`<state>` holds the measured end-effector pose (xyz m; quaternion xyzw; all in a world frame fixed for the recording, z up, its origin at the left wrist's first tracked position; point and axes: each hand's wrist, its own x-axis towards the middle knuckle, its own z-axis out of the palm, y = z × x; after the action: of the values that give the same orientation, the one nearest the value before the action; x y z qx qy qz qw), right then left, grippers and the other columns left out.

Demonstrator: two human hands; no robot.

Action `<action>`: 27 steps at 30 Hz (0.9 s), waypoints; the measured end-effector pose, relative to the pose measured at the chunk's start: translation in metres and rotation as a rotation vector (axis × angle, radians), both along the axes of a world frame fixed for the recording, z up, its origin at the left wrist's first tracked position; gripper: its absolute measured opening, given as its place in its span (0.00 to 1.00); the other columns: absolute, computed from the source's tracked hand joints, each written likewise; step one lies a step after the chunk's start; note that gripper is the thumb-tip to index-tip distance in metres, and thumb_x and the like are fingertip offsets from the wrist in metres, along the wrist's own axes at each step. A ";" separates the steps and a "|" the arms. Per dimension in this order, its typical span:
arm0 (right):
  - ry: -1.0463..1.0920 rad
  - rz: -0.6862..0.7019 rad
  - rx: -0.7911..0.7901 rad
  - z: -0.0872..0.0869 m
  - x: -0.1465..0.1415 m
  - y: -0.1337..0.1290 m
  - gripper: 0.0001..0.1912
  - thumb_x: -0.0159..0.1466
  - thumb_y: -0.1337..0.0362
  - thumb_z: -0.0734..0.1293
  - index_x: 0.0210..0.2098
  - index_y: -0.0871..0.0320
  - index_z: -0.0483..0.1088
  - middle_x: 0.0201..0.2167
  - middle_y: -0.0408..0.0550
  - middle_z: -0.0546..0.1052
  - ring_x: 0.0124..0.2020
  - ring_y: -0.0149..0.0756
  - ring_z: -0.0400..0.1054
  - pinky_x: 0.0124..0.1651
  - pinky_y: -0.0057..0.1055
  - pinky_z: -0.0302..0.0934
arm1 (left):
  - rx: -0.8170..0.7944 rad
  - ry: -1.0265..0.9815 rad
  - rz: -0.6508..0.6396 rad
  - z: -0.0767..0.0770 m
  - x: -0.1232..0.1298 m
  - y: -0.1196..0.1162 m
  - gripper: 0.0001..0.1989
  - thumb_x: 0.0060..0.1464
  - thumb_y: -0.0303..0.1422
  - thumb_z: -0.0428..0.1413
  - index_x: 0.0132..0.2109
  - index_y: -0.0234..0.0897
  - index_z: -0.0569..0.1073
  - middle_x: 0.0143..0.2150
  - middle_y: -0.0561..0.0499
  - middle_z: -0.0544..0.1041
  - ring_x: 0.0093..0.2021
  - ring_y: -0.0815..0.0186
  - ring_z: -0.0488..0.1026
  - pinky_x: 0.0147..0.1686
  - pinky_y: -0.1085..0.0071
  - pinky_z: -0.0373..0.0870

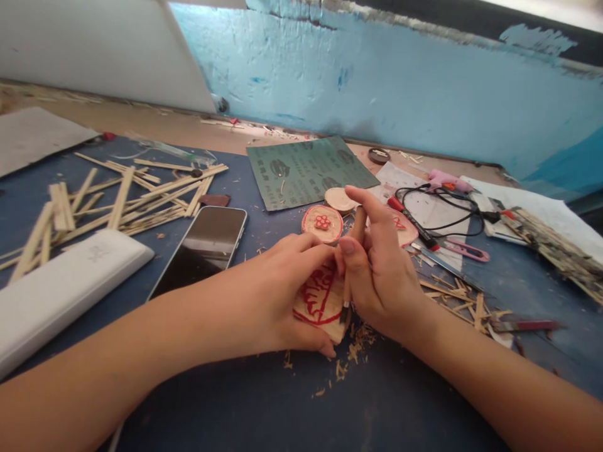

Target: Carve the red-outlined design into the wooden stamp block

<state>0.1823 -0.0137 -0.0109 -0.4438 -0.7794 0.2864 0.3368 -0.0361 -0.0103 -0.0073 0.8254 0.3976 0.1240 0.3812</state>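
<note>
My left hand is closed around a light wooden piece with a red outline and red drawn or carved lines. My right hand grips a carving chisel by its wooden handle, the dark blade end pointing down at the right edge of the piece. Fingers of both hands meet near the tool and hide part of the piece. Beyond them lie a round wooden disc with a red flower, a plain disc and another red-edged piece, partly covered by my right hand. Wood shavings lie below the hands.
At left are a phone, a white power bank and piled wooden sticks. Green sandpaper lies behind. To the right are a pink glue gun, a black cable, a pink cutter and wood scraps.
</note>
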 end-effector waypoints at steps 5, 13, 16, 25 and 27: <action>-0.023 0.029 0.001 -0.001 -0.001 0.005 0.27 0.80 0.64 0.55 0.76 0.56 0.46 0.46 0.52 0.78 0.46 0.43 0.78 0.54 0.44 0.73 | 0.006 -0.022 -0.014 -0.001 -0.001 0.000 0.45 0.46 0.55 0.74 0.67 0.50 0.68 0.70 0.45 0.68 0.70 0.46 0.66 0.69 0.51 0.66; -0.053 0.091 -0.020 -0.006 0.003 0.003 0.27 0.81 0.61 0.56 0.76 0.53 0.49 0.52 0.53 0.78 0.47 0.43 0.77 0.51 0.42 0.74 | -0.029 -0.038 0.029 0.002 -0.001 0.003 0.48 0.42 0.56 0.76 0.64 0.47 0.66 0.69 0.46 0.68 0.67 0.47 0.69 0.62 0.54 0.72; -0.047 0.090 -0.071 -0.004 0.006 0.002 0.28 0.81 0.61 0.57 0.77 0.54 0.49 0.43 0.49 0.78 0.40 0.41 0.77 0.47 0.40 0.74 | 0.028 0.033 0.071 0.008 -0.005 0.005 0.53 0.40 0.56 0.76 0.69 0.48 0.64 0.72 0.44 0.65 0.69 0.45 0.69 0.62 0.54 0.72; 0.131 0.049 -0.022 -0.003 0.011 0.004 0.28 0.78 0.59 0.64 0.75 0.51 0.59 0.31 0.43 0.70 0.28 0.36 0.68 0.34 0.38 0.73 | 0.017 0.004 -0.004 0.010 -0.015 0.007 0.52 0.42 0.52 0.76 0.71 0.54 0.64 0.67 0.49 0.76 0.62 0.49 0.76 0.55 0.59 0.75; 0.215 0.050 -0.034 -0.002 0.009 0.003 0.30 0.77 0.59 0.66 0.76 0.50 0.57 0.31 0.42 0.70 0.28 0.36 0.68 0.31 0.36 0.71 | -0.028 -0.049 -0.026 0.010 -0.009 0.006 0.46 0.44 0.45 0.77 0.68 0.53 0.67 0.65 0.51 0.78 0.61 0.52 0.77 0.54 0.63 0.75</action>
<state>0.1914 -0.0105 -0.0125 -0.3965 -0.7446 0.3539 0.4038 -0.0453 -0.0040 0.0029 0.8217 0.3793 0.1335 0.4039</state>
